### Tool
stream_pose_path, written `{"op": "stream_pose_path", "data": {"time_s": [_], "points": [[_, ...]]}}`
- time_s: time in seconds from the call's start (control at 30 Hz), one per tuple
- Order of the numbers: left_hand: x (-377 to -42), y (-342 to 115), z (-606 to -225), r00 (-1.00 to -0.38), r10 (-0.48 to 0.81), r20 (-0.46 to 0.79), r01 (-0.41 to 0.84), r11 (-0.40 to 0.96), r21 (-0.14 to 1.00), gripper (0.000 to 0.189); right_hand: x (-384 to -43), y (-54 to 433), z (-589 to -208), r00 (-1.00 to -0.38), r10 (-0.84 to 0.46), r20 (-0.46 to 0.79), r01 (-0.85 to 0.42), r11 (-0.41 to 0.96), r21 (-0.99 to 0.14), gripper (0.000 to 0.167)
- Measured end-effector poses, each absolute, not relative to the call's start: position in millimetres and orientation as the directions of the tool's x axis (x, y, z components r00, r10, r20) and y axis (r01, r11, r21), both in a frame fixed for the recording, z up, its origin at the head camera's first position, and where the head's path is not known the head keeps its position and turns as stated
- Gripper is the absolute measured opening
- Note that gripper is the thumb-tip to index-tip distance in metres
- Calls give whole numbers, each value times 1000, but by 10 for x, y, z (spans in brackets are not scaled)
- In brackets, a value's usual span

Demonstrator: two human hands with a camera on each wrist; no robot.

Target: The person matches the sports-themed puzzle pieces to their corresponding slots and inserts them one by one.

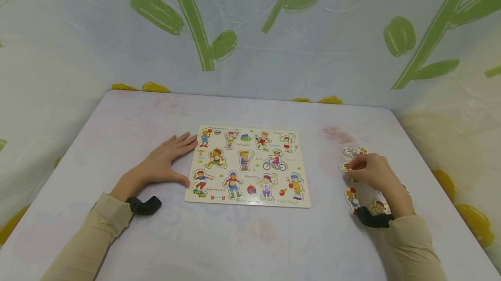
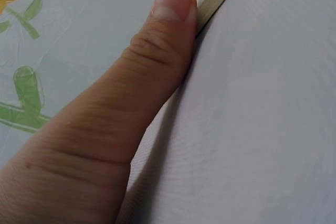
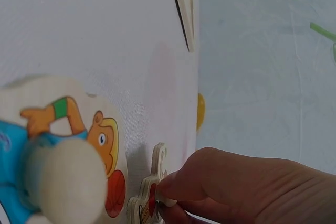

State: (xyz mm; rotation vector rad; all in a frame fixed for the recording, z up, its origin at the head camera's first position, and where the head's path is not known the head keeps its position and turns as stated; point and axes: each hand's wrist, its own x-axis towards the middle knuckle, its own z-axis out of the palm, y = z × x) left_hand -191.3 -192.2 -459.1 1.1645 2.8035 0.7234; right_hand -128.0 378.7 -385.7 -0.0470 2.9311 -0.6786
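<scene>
Only in right-wrist view, knob (image 3: 169, 202) of a piece (image 3: 143, 207) in pinch of right hand (image 3: 233, 188); left hand (image 1: 165, 159) straight-fingered against board (image 1: 231, 159).

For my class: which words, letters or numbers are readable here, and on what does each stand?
On the pale rectangular wooden puzzle board:
"Volleyball"
"Football"
"Tennis"
"Golf"
"Baseball"
"Skateboard"
"Table Tennis"
"Roller", remainder blurred
"S", on the purple-trousered, white-shirted printed figure
Too small or blurred: labels top left, far left, beside the printed cyclist; cut-off mark on the blue-shirted wooden piece.
</scene>
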Motion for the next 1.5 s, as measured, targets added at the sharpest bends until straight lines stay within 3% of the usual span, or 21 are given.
{"op": "stream_pose_path", "data": {"time_s": [0.63,1.5], "points": [[-1922,-1933,-4597,-720,675,163,670,615,416,122,-1343,3608,-3836,-991,-60,-116,0,887,-462,13],[-1869,-1935,-4649,-711,674,202,681,588,436,122,-1787,3034,-3704,-997,-31,-77,17,835,-551,14]]}}
